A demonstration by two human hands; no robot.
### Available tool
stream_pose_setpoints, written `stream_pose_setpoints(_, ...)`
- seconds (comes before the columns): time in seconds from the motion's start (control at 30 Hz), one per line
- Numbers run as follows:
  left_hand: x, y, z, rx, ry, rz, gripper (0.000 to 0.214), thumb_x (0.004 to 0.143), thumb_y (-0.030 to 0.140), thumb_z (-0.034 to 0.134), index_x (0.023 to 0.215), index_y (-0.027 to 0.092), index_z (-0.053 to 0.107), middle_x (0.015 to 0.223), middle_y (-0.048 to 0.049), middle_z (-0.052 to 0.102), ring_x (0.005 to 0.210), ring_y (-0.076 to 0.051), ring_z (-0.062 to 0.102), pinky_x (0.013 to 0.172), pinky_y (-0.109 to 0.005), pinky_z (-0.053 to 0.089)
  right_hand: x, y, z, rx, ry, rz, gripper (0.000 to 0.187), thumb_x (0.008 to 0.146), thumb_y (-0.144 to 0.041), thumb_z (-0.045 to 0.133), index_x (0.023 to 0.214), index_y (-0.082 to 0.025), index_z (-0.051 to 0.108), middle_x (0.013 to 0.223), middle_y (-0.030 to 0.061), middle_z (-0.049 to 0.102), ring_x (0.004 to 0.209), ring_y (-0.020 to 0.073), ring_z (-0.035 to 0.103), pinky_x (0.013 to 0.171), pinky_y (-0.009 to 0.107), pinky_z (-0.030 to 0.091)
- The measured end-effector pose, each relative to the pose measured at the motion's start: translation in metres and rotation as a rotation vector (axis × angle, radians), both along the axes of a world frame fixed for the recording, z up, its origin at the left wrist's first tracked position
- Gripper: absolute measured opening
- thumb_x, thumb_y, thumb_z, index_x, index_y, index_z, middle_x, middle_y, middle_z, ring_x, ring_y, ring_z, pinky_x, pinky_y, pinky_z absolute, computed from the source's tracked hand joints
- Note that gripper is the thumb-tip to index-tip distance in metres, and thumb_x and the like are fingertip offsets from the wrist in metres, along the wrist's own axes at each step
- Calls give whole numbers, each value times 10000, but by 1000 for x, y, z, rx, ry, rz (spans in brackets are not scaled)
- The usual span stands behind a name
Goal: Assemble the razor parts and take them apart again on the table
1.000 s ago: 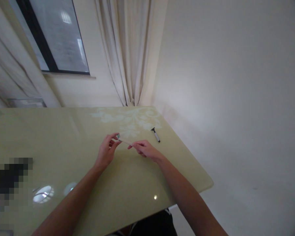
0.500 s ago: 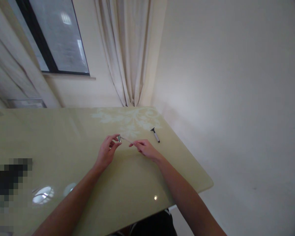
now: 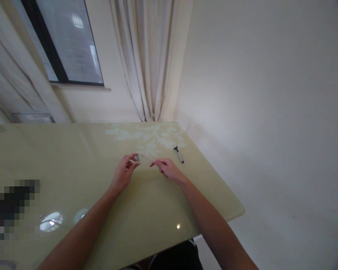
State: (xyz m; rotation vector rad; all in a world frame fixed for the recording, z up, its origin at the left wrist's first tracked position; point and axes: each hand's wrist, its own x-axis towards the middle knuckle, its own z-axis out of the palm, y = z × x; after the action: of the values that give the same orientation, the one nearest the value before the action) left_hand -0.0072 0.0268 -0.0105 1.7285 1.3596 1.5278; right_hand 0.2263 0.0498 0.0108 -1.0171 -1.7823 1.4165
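1. At the far left of the frame, a pale curtain (image 3: 19,71) hangs beside a dark-framed window (image 3: 70,41) in the upper left; a pixelated dark patch (image 3: 14,206) covers part of the lower left.
2. Left of the centre, your left hand (image 3: 125,170) is raised over the glossy table (image 3: 208,191). Your thumb and fingertip are slightly parted, pinching a small piece (image 3: 138,158) with a greenish face between them.
3. Near the middle of the frame, a thin pale stick (image 3: 147,158) slants from upper left to lower right. Its far tip is just beside the small piece; you cannot tell here whether they touch.
4. Right of that, your right hand (image 3: 166,169) has its fingers closed on the stick's near end.
5. Farther right, a razor (image 3: 179,154) with a black head and grey handle lies on the table, near your right hand but apart from it.
6. A plain wall (image 3: 264,112) fills the right side.
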Motion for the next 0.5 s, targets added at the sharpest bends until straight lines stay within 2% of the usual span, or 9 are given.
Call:
stream_pose_setpoints(0.27,0,1,0,-10,-31,-15,361,850,398,685,1166,223,683,946,-10,628,618,-106,526,574,-243,455,4,0,2,-51,-21,59,539,958,-602,552,1106,-131,766,575,-84,294,486,84,236,467,228,181)
stream_pose_setpoints(0.37,0,1,0,-24,-19,-19,354,849,387,684,1161,219,688,949,-11,624,622,-104,522,577,-239,441,3,0,3,-25,-26,13,530,956,-598,559,1087,-130,772,579,-78,312,487,80,247,468,228,181)
stream_pose_setpoints(0.5,0,1,1,-37,-35,-21,361,847,389,690,1163,216,688,952,-12,617,622,-103,513,571,-237,423,5,2,1,-66,-27,54,522,958,-589,559,1099,-133,771,579,-78,308,486,81,235,464,232,175)
